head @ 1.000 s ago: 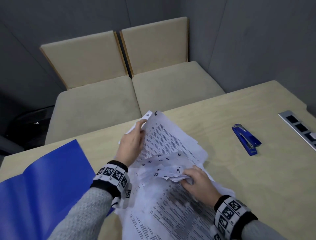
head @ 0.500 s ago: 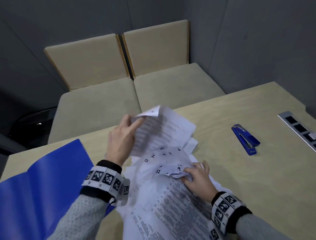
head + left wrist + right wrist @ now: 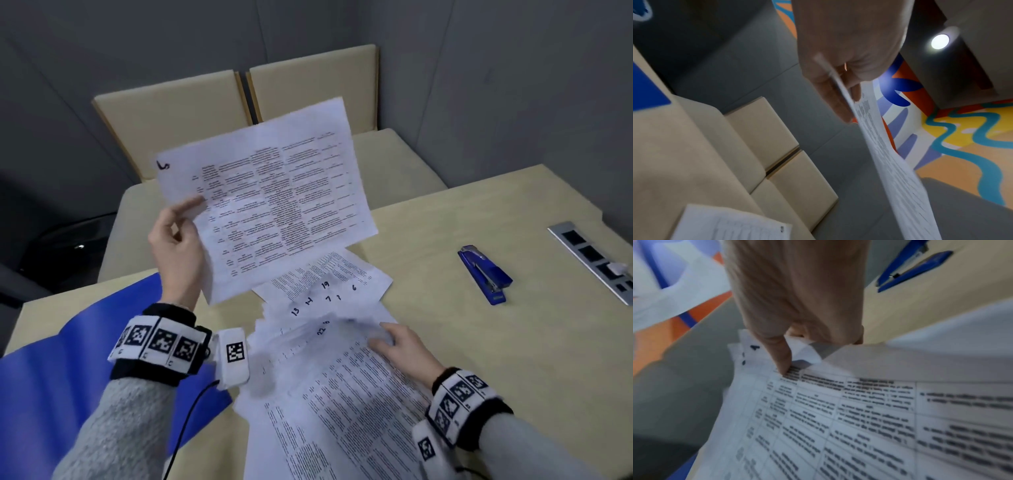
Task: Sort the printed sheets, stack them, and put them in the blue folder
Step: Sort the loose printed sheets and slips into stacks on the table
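On the pale wooden worktop (image 3: 479, 342) the open blue plastic folder (image 3: 51, 394) lies near-left beside fanned white printed sheets (image 3: 342, 394), whose corners the right hand (image 3: 397, 346) pinches. Left hand (image 3: 178, 246) fingers (image 3: 186, 205) clamp one lifted printed sheet (image 3: 274, 192); dropped carelessly, it could scatter the loose fan.

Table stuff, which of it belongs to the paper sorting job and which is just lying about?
Part of the job: lifted sheet in left hand; fanned sheets under right hand; blue folder.
Lying about: blue stapler; socket strip.

Grey knit sleeves (image 3: 113, 428), black cuffs, white tag-printed wristbands (image 3: 161, 344).
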A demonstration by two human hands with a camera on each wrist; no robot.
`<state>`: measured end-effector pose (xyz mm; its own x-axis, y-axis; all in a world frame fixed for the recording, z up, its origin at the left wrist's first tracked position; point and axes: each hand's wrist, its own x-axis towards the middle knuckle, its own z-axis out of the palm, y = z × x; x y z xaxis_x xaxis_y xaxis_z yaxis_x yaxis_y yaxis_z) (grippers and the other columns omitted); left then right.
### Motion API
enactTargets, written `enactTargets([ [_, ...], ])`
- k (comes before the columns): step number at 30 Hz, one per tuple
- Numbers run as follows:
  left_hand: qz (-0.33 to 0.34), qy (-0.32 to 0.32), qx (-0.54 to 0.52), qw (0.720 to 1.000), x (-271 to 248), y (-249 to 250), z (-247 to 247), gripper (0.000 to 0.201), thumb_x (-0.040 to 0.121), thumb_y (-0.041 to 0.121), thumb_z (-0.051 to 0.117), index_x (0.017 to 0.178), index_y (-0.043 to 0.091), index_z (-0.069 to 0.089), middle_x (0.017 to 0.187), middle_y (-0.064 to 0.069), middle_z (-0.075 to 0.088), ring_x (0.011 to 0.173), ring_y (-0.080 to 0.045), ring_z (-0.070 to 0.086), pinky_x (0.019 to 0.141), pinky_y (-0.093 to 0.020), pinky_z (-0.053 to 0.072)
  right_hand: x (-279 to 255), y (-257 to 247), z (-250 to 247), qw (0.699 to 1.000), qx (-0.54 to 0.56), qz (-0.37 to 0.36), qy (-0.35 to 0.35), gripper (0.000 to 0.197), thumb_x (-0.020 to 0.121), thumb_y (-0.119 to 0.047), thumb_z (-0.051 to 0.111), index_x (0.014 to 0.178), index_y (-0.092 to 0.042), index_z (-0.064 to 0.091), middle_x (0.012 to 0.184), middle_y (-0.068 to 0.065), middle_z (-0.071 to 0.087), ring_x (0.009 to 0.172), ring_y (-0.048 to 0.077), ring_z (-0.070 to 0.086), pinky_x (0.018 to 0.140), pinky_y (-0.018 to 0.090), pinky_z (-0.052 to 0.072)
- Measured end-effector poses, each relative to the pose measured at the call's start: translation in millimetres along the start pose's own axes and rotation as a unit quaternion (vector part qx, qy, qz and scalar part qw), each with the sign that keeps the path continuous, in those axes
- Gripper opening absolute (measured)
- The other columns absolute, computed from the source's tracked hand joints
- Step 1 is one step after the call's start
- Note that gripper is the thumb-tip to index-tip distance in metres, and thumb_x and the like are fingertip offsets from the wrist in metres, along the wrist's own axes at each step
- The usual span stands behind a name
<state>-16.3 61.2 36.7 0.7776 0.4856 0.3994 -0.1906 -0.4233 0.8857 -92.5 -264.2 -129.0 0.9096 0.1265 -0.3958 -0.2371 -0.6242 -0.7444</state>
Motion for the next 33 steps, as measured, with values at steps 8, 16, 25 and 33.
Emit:
enactTargets([
  [8,-0.068,-0.051,-0.018,0.996,-10.0,-27.3,-44.4,0.039,0.095,0.004,0.038,0.1,0.028,0.068,0.098,0.017,0.071,0.067,-0.005,0.045,0.054,-0.005,0.037,-12.1,-18.9,-23.7,0.984,0.167,-0.037,-0.057,0.032,0.084,-0.028,0.067,0.114,-0.016,0.063,0.139,-0.01,0.04,0.129,0.006,0.039,0.096,0.018,0.034],
  [16,-0.092,-0.159,-0.037,0.982,-4.3,-4.3,-43.4,0.039,0.096,-0.001,0.034,0.099,0.015,0.07,0.089,0.004,0.074,0.033,-0.004,0.032,0.037,-0.011,0.023,-53.2,-50.2,-49.0,0.977,0.119,-0.175,0.002,0.052,0.059,-0.076,0.065,0.084,-0.031,0.075,0.15,-0.033,0.009,0.142,-0.004,-0.001,0.117,0.035,0.009],
  [25,0.003,-0.529,0.03,0.848,-57.7,2.2,33.8,0.037,0.095,-0.003,0.044,0.103,0.021,0.071,0.107,0.008,0.07,0.104,-0.006,0.063,0.095,-0.026,0.048,-40.4,-101.1,-54.5,0.964,0.042,-0.252,0.069,0.03,0.082,-0.044,0.063,0.1,-0.022,0.071,0.141,-0.018,0.04,0.132,0.002,0.032,0.112,0.043,0.026],
  [33,-0.171,-0.561,0.025,0.81,-83.4,-37.2,89.1,0.017,0.095,0.008,0.049,0.1,0.015,0.064,0.107,0.001,0.066,0.094,-0.015,0.061,0.078,-0.017,0.046,-33.3,-45.4,-49.1,0.99,0.116,-0.083,0.014,0.009,0.09,-0.019,0.061,0.089,-0.014,0.067,0.087,0.0,0.072,0.082,0.013,0.069,0.075,0.035,0.054],
])
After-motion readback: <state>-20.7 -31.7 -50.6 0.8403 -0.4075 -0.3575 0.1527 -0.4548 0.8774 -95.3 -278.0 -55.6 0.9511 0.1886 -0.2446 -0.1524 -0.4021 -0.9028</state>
